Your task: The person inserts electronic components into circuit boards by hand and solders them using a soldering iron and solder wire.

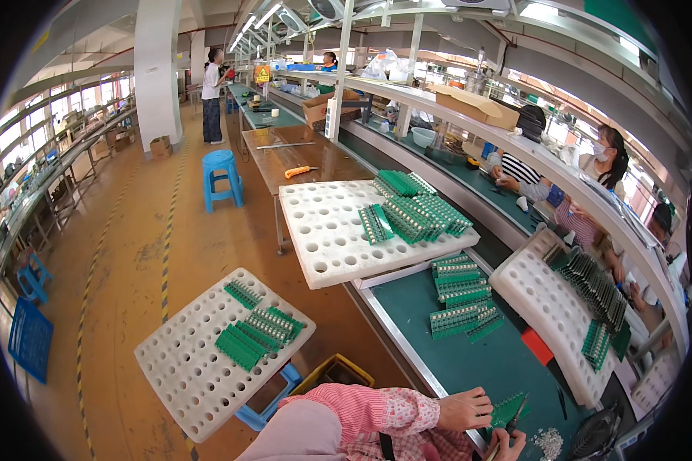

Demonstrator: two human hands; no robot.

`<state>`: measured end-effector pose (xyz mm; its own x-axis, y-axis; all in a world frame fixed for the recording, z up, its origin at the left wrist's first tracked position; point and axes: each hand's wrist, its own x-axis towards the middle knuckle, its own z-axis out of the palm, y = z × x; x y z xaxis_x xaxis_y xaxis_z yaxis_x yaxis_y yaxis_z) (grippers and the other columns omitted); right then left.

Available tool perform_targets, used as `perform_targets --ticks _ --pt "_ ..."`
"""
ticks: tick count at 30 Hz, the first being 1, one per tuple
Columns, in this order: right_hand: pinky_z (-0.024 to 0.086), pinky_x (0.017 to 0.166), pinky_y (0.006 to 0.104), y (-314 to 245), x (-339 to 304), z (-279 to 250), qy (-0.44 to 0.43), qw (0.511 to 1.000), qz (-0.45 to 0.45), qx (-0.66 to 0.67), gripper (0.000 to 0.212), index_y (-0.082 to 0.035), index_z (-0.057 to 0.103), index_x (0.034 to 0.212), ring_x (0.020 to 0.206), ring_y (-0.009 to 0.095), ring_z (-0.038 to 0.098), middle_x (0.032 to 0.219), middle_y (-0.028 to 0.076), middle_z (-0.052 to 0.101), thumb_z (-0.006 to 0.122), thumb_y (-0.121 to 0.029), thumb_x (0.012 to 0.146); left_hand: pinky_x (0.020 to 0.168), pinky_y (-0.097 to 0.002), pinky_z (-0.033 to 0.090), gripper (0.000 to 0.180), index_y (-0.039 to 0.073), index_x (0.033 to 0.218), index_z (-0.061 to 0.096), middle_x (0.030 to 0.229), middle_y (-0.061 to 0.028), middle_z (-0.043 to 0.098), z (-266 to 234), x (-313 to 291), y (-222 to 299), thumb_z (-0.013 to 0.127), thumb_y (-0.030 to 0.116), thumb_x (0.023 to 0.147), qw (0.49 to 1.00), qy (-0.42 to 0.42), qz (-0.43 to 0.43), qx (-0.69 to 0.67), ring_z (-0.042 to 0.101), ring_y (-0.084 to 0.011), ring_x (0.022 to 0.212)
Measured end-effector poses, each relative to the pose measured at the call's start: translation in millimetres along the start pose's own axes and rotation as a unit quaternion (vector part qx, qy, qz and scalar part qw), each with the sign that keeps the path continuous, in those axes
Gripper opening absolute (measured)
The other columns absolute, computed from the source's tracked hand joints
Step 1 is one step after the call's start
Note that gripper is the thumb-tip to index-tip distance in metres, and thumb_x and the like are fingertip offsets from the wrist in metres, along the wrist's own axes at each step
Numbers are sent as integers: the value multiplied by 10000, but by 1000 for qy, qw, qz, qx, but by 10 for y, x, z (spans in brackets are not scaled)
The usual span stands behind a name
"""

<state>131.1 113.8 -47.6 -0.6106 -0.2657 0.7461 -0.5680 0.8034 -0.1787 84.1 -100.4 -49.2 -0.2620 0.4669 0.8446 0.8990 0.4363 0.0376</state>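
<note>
At the bottom of the head view, my left hand point(465, 409) has curled fingers at the left edge of a small green circuit board point(506, 410), seemingly gripping it. My right hand point(506, 446) is closed round a small hand tool point(520, 411) with a dark, pointed tip, which looks like nippers. The tip lies over the board; the tool's handles are mostly hidden in the hand. A heap of tiny silvery bits point(547, 443) lies on the green bench top right of that hand. Rows of green circuit boards point(460, 292) lie farther up the bench.
White foam trays with holes carry more boards: one at far centre point(323, 238), one at left point(184, 361) above a blue stool, one at right point(546, 292). A red block point(537, 346) and a black fan-like object point(597, 432) are near. Co-workers sit across the bench.
</note>
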Motion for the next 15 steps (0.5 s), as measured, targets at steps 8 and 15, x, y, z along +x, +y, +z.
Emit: perform_targets --ticks 8,15 --pt "435 684 383 74 -49 48 1 995 86 46 299 -107 686 973 825 323 525 929 151 531 728 7 699 838 -372 380 67 95 826 551 851 -40 514 -31 -2 2 582 150 802 998 -51 -22 12 523 -217 923" --pt "442 686 397 -199 125 -112 21 999 27 -24 235 -107 676 982 798 322 532 890 147 533 730 -50 760 836 -375 378 120 76 789 543 826 -43 523 -85 37 48 590 176 835 999 -33 -21 3 514 -203 877"
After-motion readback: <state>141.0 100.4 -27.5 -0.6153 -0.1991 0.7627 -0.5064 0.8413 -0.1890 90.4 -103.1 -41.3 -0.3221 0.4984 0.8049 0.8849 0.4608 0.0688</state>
